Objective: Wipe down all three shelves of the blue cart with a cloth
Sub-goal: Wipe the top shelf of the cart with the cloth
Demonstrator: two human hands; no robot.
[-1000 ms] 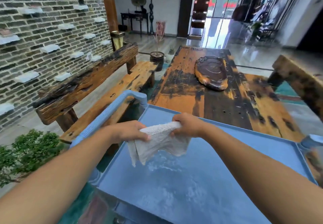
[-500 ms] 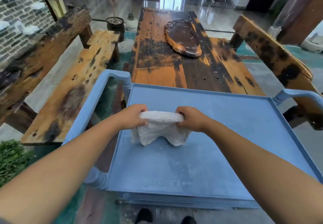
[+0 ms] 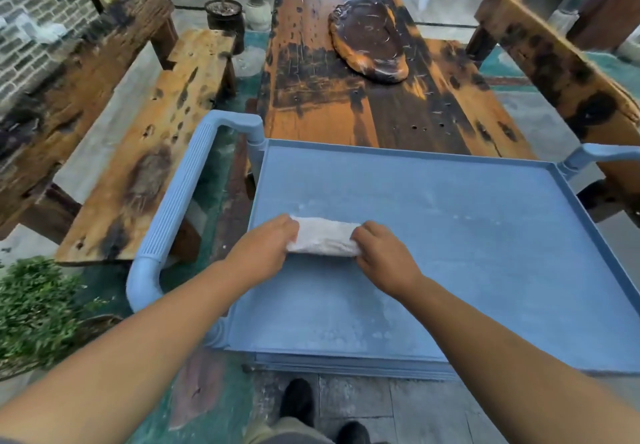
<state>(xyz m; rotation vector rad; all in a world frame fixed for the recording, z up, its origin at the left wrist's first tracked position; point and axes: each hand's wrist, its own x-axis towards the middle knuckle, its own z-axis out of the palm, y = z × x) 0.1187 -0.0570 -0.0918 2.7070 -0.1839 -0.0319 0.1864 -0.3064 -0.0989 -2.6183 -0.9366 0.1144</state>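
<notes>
While both hands press it down, step: the top shelf [image 3: 450, 235] of the blue cart [image 3: 180, 201] gets its first wipe, judging by the pale film over it.
Hands: left hand [image 3: 263, 253] and right hand [image 3: 384, 256] apart, each clamped on one end of the cloth [image 3: 323, 240].
Cloth: folded, flat on the shelf's left part.
Next: a push across to the right side; lower shelves remain.
Around: wooden counter [image 3: 346, 97] touching the cart's far edge, bench [image 3: 145, 138] on the left.
Obstacles: none on the shelf.
</notes>
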